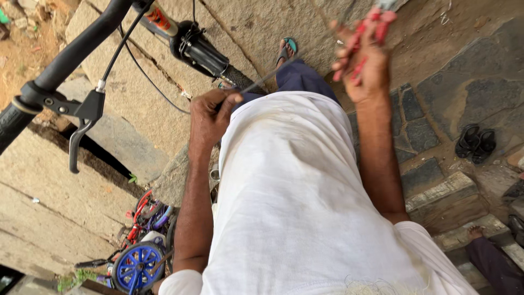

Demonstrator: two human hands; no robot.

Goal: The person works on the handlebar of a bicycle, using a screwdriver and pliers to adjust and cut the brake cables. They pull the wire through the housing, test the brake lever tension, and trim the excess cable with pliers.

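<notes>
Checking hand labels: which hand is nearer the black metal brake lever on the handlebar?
Left. The left hand, pinching a thin wire, sits right of the brake lever; the right hand, gripping red-handled pliers, is farther right.

Rough stone paving [262, 27] — a pair of dark sandals [476, 143] lies on it.

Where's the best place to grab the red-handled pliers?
By the two red handles, probably. On the pliers they are the long covered part, and the right hand already wraps them there. Come from the handle end. The head runs off the top of the frame. The left hand holds a thin wire.
</notes>
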